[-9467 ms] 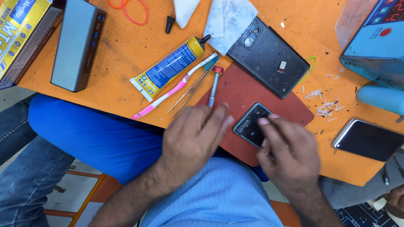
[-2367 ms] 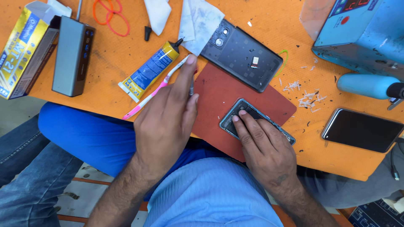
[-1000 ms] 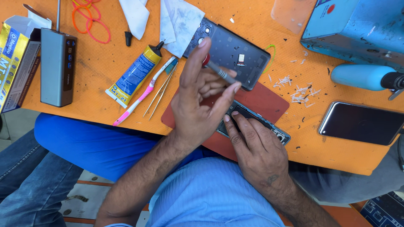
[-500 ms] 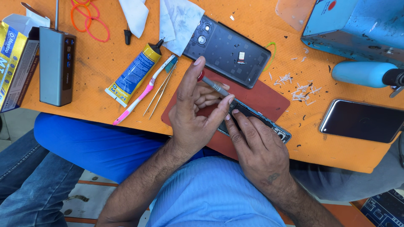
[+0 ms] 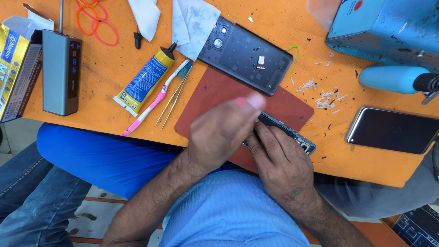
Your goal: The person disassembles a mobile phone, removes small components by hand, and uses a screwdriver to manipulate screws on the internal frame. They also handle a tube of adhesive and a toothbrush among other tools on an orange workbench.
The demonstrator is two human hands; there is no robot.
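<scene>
A dark phone body [image 5: 292,136] lies on a red-brown mat [image 5: 219,96] at the near edge of the orange table [image 5: 91,105]. My right hand [image 5: 279,162] grips the phone's near end and holds it down with thumb and fingers. My left hand [image 5: 224,132] is blurred, curled over the phone's left part with one fingertip raised. The thin metal tool it held a moment ago is hidden under it. The phone's dark back cover [image 5: 247,55] lies just beyond the mat.
Left of the mat lie tweezers [image 5: 173,103], a pink toothbrush [image 5: 151,105] and a yellow-blue glue tube [image 5: 144,82]. Further left are a grey box device [image 5: 60,71] and a yellow carton [image 5: 16,55]. A black phone [image 5: 393,130], a light blue handle [image 5: 393,78] and a blue machine [image 5: 388,27] sit on the right.
My left hand picked up the thin tool, brought it to the phone, and has now dropped lower over it, hiding the tool. My right hand keeps its hold.
</scene>
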